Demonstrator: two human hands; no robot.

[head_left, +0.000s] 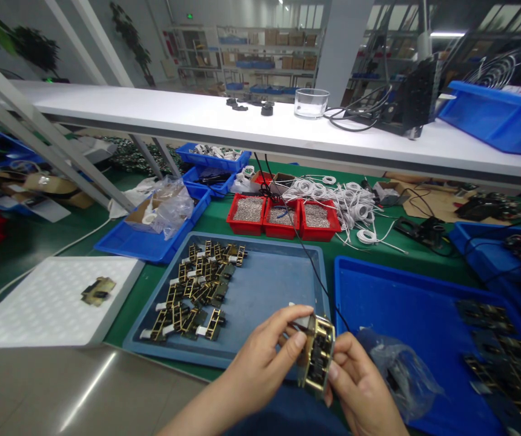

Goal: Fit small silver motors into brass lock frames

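No words, numbers or brand names can be read. The one sign that stands out is a small, lit green sign (189, 16), set high in the background beyond the left half of the white shelf (174, 112); its face is too small to make out, lettering or symbol. Any print on the brown cartons (283, 39), on racks beyond the middle of that shelf, is likewise too small to read.

Rm in tray (269, 281), pts (197, 290) L, cable (309, 257) R
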